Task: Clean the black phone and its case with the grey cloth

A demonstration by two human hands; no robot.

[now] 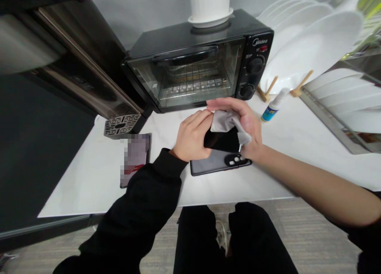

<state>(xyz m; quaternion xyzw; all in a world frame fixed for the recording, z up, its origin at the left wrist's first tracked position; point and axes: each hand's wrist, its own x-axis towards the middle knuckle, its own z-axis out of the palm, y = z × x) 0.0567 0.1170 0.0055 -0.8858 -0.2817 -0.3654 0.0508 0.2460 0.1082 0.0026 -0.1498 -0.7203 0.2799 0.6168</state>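
A black smartphone (224, 142) is held above the white counter, its glossy dark face up. My left hand (195, 136) grips the phone's left end, thumb along the near edge. A grey cleaning cloth (226, 120) with a zigzag edge lies over the far right part of the phone. My right hand (248, 125) holds the cloth against it, fingers stretched toward the left hand along the far side. Just below the phone, a phone case (210, 163) with camera cutouts rests on the counter, partly covered by the hands and phone.
A black toaster oven (193, 68) stands behind, with a white pot (210, 4) on top. A small spray bottle (272, 107) is to the right, near white plates (315, 40) in a rack. At left are another phone-like item (137, 159), partly blurred, and a machine's drip tray (121, 125).
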